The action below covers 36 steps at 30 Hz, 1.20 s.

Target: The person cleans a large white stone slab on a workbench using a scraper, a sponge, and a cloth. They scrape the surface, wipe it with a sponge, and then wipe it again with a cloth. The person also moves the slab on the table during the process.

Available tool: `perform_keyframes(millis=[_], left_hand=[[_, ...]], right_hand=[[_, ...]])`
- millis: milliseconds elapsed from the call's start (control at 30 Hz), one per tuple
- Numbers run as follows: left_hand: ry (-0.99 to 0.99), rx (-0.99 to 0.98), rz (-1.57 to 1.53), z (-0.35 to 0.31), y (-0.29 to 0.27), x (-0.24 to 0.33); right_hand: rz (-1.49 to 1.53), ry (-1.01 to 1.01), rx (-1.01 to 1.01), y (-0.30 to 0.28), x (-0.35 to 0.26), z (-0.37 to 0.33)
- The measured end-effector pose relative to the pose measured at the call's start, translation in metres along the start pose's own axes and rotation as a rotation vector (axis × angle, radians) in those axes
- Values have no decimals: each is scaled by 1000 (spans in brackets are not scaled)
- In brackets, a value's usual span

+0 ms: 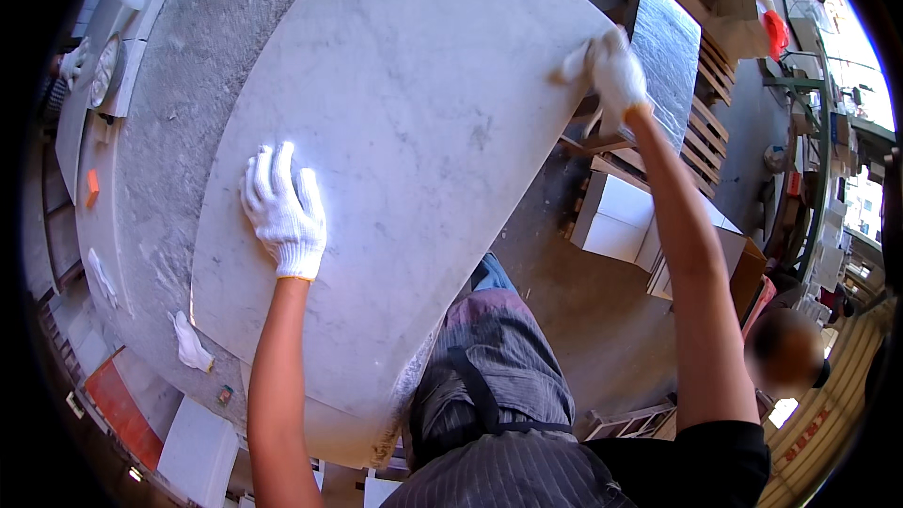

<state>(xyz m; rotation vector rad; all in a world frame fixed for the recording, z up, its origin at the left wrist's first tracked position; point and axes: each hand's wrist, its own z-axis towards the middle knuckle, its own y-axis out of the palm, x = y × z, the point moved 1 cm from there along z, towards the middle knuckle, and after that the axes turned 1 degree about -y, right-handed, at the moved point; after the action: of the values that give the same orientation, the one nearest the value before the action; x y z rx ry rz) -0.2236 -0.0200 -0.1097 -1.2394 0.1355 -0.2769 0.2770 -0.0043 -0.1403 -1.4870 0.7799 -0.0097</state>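
Note:
A large pale grey-veined marble slab [395, 132] with a smooth face lies in front of me. My left hand [285, 212], in a white knitted glove, rests flat on the slab's left part with its fingers spread, holding nothing. At the slab's far right edge is my right hand [616, 75], also in a white glove. Motion smears its fingers, so I cannot make out whether it grips the edge or holds anything. Under the slab stretches a rough grey stone surface [202, 56].
A loose white glove [191, 343] and an orange block [92, 188] lie to the left. On the right, a dark grey stone slab [666, 56] lies over wooden pallets [705, 141], with white boxes [613, 214] nearby. Another person [788, 348] appears at the lower right.

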Motion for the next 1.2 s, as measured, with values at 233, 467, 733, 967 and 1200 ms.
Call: perform_keyframes(millis=[233, 467, 733, 967, 1200], left_hand=[[-17, -2, 23, -6, -4, -4], [-9, -10, 13, -1, 2, -3], [-38, 19, 17, -4, 5, -9], [-49, 1, 27, -4, 7, -9], [-69, 28, 27, -7, 10, -9]], right_hand=[[-137, -246, 60, -2, -38, -56], [-60, -357, 221, 1, -30, -39], [6, -574, -427, 26, -134, -279], [-195, -494, 62, 1, -35, -69], [-503, -649, 236, 52, -83, -184]])
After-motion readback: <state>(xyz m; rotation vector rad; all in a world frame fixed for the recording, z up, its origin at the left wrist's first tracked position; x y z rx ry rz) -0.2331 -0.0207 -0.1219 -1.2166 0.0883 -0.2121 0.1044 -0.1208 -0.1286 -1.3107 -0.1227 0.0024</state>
